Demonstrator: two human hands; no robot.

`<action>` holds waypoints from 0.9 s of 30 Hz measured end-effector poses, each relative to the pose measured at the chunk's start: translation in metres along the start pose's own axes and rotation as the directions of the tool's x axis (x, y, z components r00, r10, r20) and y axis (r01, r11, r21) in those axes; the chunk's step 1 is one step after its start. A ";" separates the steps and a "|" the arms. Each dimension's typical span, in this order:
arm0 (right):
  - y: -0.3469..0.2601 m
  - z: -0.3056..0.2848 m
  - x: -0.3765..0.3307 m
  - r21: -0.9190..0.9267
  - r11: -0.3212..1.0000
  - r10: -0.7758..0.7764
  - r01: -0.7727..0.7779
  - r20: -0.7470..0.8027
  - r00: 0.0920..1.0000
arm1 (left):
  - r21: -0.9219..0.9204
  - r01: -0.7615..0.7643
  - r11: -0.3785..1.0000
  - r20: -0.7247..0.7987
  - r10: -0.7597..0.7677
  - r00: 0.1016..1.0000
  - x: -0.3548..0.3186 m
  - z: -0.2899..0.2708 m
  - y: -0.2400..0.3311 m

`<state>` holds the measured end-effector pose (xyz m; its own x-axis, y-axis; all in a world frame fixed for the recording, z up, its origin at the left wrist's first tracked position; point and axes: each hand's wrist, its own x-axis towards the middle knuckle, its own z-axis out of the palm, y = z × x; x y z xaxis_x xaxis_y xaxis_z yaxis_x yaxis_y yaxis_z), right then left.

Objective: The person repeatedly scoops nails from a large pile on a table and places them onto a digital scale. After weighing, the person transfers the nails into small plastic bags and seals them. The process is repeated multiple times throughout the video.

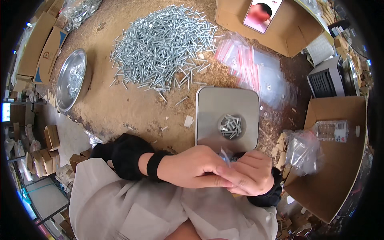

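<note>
My left hand (pixel 194 166) and my right hand (pixel 253 173) meet in front of my lap, fingers closed. A small clear plastic bag (pixel 226 155) shows between them, its upper part sticking out above the fingers; what is in it is mostly hidden. Just beyond stands a square metal scale (pixel 208 104). On the plate rests a small round dish holding several screws (pixel 232 127). Farther off on the table lies a big heap of silvery screws (pixel 164 48). Flat clear zip bags with red strips (pixel 250 66) spread out to its right.
A steel bowl (pixel 83 86) with some metal pieces stands at the left, near cardboard boxes (pixel 46 56). At the far right, a phone (pixel 263 14) leans in an open carton (pixel 288 40). Another carton (pixel 328 180), nearer, holds a plastic bottle (pixel 331 131) and crumpled clear film (pixel 304 154).
</note>
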<state>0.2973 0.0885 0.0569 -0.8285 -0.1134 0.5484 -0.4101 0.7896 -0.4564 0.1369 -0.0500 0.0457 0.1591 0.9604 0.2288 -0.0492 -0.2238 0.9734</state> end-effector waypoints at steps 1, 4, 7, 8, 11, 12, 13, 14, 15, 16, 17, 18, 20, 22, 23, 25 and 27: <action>-0.002 -0.001 0.002 -0.031 0.999 -0.031 0.031 -0.021 0.999 | 0.016 -0.024 1.000 0.000 0.024 1.000 0.000 0.000 0.001; -0.006 0.000 0.004 -0.081 0.995 -0.064 0.062 -0.025 0.998 | 0.023 -0.008 1.000 0.048 0.007 0.999 0.002 -0.005 0.003; -0.012 -0.003 0.007 -0.135 0.989 -0.054 0.057 0.024 0.998 | 0.023 -0.006 1.000 0.067 0.005 0.998 0.001 -0.007 0.000; -0.013 -0.003 0.009 -0.136 0.989 -0.051 0.055 0.035 0.998 | 0.036 -0.025 0.999 0.075 0.023 0.997 0.001 -0.009 -0.001; -0.014 -0.012 0.016 -0.127 0.991 -0.039 0.052 0.098 0.994 | 0.055 -0.105 0.993 0.025 0.104 0.994 0.006 -0.006 -0.007; -0.012 -0.012 0.016 -0.127 0.990 -0.058 0.067 0.078 0.995 | 0.057 -0.125 0.990 0.000 0.125 0.992 0.006 -0.005 -0.008; -0.010 -0.011 0.014 -0.127 0.988 -0.076 0.082 0.057 0.996 | 0.056 -0.113 0.992 -0.028 0.115 0.993 0.005 -0.004 -0.007; -0.008 -0.011 0.012 -0.129 0.987 -0.093 0.097 0.036 0.995 | 0.054 -0.101 0.993 -0.054 0.104 0.993 0.005 -0.003 -0.006; -0.007 -0.009 0.012 -0.122 0.988 -0.100 0.099 0.001 0.995 | 0.055 -0.084 0.995 -0.083 0.088 0.993 0.004 -0.003 -0.006; -0.007 -0.007 0.011 -0.116 0.988 -0.106 0.101 -0.034 0.994 | 0.045 -0.083 0.996 -0.077 0.086 0.993 0.003 -0.003 -0.007; -0.006 -0.004 0.011 -0.110 0.989 -0.111 0.103 -0.069 0.991 | 0.035 -0.082 0.996 -0.070 0.084 0.994 0.002 -0.002 -0.009; -0.007 -0.003 0.008 -0.097 0.991 -0.097 0.089 -0.088 0.991 | 0.021 -0.082 0.996 -0.049 0.083 0.995 0.003 -0.001 -0.009; -0.007 -0.003 0.004 -0.119 0.989 -0.093 0.083 -0.080 0.992 | -0.008 -0.045 0.999 -0.020 0.045 0.999 0.005 -0.002 -0.006; -0.006 -0.001 0.005 -0.147 0.979 -0.153 0.142 -0.066 0.986 | 0.013 -0.060 0.998 -0.030 0.060 0.998 0.003 -0.002 -0.007; -0.006 -0.002 0.006 -0.161 0.972 -0.181 0.170 -0.057 0.982 | 0.005 -0.044 0.999 -0.043 0.044 0.998 0.002 -0.003 -0.005; -0.008 -0.007 0.005 -0.270 0.951 -0.177 0.149 -0.085 0.980 | -0.018 -0.001 1.000 -0.077 -0.001 0.997 0.000 -0.002 0.002; -0.006 -0.010 0.003 -0.283 0.954 -0.147 0.101 -0.147 0.978 | -0.011 0.058 0.998 -0.113 -0.059 0.992 -0.001 -0.007 0.008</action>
<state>0.3015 0.0894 0.0683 -0.6941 -0.1388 0.7064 -0.3670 0.9124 -0.1814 0.1293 -0.0512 0.0529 0.0497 0.9844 0.1687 -0.0513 -0.1661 0.9848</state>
